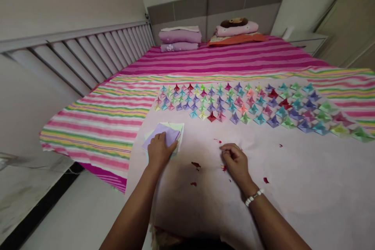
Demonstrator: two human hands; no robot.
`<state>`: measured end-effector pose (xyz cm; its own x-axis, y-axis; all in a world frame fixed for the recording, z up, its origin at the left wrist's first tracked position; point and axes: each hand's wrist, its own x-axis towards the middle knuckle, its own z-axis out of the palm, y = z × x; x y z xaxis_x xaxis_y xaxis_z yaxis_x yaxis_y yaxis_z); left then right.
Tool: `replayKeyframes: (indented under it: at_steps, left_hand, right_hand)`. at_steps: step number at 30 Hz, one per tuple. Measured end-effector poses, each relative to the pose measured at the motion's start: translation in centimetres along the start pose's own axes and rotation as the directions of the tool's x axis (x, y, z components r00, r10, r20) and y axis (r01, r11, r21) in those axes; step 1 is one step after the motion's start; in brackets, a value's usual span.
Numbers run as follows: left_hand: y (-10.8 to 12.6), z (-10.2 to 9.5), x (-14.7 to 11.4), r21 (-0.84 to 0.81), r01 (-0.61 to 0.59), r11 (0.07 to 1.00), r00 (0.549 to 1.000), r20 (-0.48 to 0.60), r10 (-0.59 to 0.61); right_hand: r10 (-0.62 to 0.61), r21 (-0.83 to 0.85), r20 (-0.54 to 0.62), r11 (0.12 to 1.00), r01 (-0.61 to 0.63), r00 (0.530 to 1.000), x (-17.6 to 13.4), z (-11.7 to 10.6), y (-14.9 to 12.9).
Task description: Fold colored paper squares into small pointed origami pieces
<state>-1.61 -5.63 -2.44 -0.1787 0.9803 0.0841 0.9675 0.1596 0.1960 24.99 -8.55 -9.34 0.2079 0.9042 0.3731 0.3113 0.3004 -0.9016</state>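
Observation:
My left hand (159,150) lies over a small stack of square paper at the left of the pale sheet. Its bent fingers press on the top purple paper square (158,129), and the thumb is at that square's near right edge. Beneath it, edges of a white paper square (182,131) and light green ones show. My right hand (236,163) is closed above the pale sheet, thumb and fingers drawn together; anything in them is too small to make out. Close to its fingertips lies a tiny red scrap (218,141), and another red scrap (223,168) lies by its left side.
Rows of small folded paper pieces (243,107) in many colours span the far part of the pale sheet (205,207). More red scraps (196,165) lie nearer. The striped bed (99,125) carries folded purple bedding (180,36) by the headboard. A white rail (96,43) runs along the left.

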Motion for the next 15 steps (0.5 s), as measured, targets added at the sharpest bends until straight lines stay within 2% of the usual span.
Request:
replayKeyframes:
  at_steps: [11,15]
  left_hand:
    - [-1.1,0.2,0.5,-0.171,0.030,0.985,0.999,0.015,-0.028]
    - [-1.7,0.3,0.6,-0.399,0.046,0.916,0.999,0.009,-0.046]
  right_hand:
    - [0.012,0.011,0.000,1.000,-0.012,1.000,0.0,0.1,0.0]
    - [0.012,0.008,0.006,1.000,-0.012,1.000,0.0,0.0,0.1]
